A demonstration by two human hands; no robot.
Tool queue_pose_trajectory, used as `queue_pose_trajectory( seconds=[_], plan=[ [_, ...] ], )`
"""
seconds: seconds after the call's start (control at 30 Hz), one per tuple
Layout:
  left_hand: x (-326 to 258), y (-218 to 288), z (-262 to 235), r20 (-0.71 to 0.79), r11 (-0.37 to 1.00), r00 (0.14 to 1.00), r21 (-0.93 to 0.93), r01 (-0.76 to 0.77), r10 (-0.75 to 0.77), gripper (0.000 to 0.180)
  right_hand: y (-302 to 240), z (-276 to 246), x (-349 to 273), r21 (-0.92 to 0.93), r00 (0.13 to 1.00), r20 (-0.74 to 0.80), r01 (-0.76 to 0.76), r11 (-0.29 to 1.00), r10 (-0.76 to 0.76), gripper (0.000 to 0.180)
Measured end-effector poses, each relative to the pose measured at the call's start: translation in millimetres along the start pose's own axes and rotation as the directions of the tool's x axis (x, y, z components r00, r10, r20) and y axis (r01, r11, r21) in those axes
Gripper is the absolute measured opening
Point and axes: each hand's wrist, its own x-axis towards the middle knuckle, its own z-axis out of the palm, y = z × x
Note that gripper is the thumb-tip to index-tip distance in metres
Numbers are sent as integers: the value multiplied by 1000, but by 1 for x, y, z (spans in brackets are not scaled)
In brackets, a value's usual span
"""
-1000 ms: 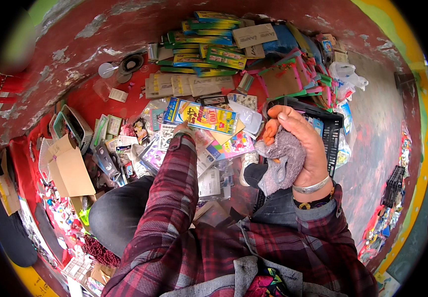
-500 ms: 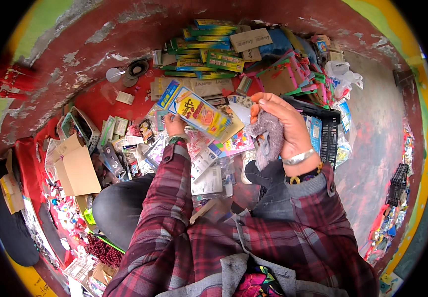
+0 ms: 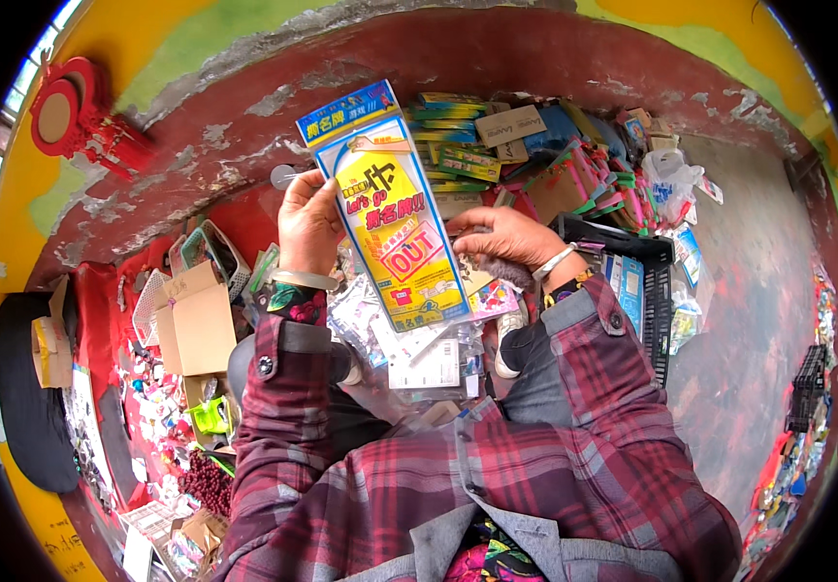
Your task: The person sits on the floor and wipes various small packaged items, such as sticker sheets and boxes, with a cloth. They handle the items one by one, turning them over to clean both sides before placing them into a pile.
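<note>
Head: yellow packet (image 3: 395, 223) in left hand (image 3: 306, 225), now nearer camera

Left hand (image 3: 306, 228) pinching; right hand (image 3: 511, 238) seemingly half-curled.

Blue-edged yellow packet (image 3: 398, 228) aslant between the hands (image 3: 308, 225), front up; grey cloth (image 3: 505, 272) at its right.

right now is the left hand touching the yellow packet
Touching: the head view shows the left hand gripping the yellow packet at its left edge, with no gap between them.
</note>
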Motion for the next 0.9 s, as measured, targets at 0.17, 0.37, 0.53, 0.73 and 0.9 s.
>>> queue_pose_trajectory(
  seconds=[0.17,0.37,0.53,0.73,0.9],
  plan=[
    [-22,30,10,-8,996,996,-13,-84,84,17,9,30,4,125,977,211,0,992,-26,36],
    [-38,-2,5,143,967,977,-180,180,-155,31,16,39,16,28,994,20,108,994,-109,23],
    [-40,-30,11,192,959,944,-44,282,-269,32,12,34,19,-18,992,-47,116,993,-117,24],
    [-35,-31,8,187,969,952,5,246,-242,31,11,32,23,-98,993,-69,89,991,-96,26],
    [-36,-28,8,154,980,968,63,190,-197,28,10,34,25,5,998,-14,58,998,-58,29]
  ],
)
